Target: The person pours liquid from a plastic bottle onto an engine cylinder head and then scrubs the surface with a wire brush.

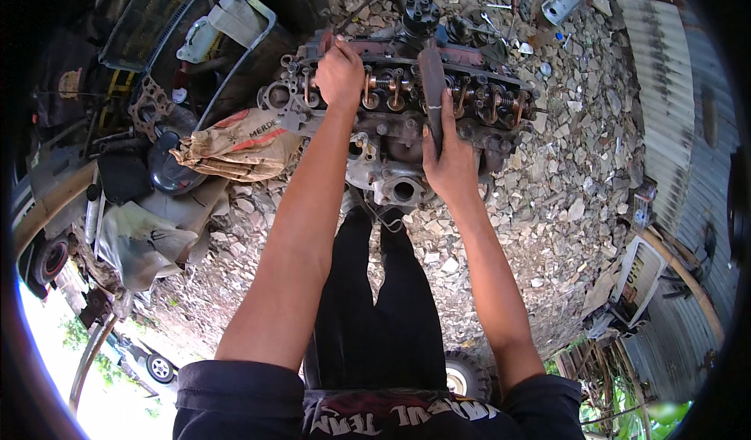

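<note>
An engine cylinder head (405, 126) lies before me on the stony ground, its valve springs and rocker arms exposed. My left hand (340, 76) is curled over the left part of the rocker row, beside a reddish edge. Whether it grips anything is hidden by the fingers. In my right hand (452, 158) is a long dark bar-like tool (432, 79), held between thumb and fingers. Its far end reaches across the rocker row towards a black distributor cap (420, 16). Closest to my legs is a grey metal manifold part (390, 185) with a round port.
A printed sack (246, 146) lies to the left, near a head gasket (151, 102) and a plastic jug (198, 40). Wrenches (491, 22) and a metal cylinder (564, 3) lie at the far right. Corrugated sheets (657, 105) border the right side.
</note>
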`<state>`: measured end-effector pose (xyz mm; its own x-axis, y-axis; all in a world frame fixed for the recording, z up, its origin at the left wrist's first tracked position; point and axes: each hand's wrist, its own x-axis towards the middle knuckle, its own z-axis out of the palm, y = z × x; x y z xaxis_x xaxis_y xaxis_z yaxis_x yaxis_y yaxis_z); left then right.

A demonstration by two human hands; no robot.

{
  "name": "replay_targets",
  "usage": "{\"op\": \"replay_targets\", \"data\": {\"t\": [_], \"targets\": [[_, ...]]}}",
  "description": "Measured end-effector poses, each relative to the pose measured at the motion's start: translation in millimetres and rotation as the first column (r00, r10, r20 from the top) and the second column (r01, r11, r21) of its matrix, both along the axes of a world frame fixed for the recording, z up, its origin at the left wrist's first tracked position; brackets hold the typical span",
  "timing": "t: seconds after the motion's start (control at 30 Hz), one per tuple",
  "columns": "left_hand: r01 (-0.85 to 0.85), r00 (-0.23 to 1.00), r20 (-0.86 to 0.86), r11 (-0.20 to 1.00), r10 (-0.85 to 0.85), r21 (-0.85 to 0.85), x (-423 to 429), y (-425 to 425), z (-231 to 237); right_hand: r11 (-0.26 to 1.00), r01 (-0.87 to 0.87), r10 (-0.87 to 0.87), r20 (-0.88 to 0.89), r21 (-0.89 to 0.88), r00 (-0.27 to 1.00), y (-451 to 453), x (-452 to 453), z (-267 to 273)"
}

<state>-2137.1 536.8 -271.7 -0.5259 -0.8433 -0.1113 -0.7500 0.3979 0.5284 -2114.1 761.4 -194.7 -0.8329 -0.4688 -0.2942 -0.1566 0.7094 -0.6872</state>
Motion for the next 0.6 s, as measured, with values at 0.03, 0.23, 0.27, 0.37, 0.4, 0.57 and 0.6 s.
{"op": "replay_targets", "data": {"t": [0.03,0.23,0.27,0.37,0.4,0.57,0.6], "targets": [[-0.011,1.0,-0.01,0.999,0.011,-0.033,-0.9,-0.1,-0.5,0.999,-0.005,0.005,-0.016,-0.035,1.0,3.7,3.2,-3.8],[-0.013,1.0,-0.022,0.997,0.011,-0.079,-0.2,1.8,-3.2,1.0,0.023,-0.023,0.103,0.0,0.994,25.5,39.5,-5.0],[-0.008,0.999,-0.041,0.997,0.005,-0.073,-1.1,2.7,-2.1,1.0,0.03,-0.03,0.087,0.003,0.996,22.7,35.2,-11.3],[-0.014,1.0,-0.013,0.998,0.014,-0.065,-0.5,-1.9,-6.8,0.999,0.039,-0.039,0.024,0.007,0.999,-12.5,5.8,-8.6],[0.002,1.0,0.027,0.994,0.001,-0.112,-1.0,-1.4,-8.3,0.998,0.062,-0.062,0.051,0.008,0.997,-19.2,2.0,-5.8],[-0.014,1.0,0.016,0.994,0.015,-0.108,-1.6,-1.5,-12.2,0.996,0.083,-0.077,0.158,-0.034,0.984,-0.7,23.0,-4.2],[-0.018,1.0,0.022,0.993,0.021,-0.117,-1.2,-2.6,-12.6,0.997,0.077,-0.07,0.183,-0.031,0.981,8.7,32.1,-2.3]]}}
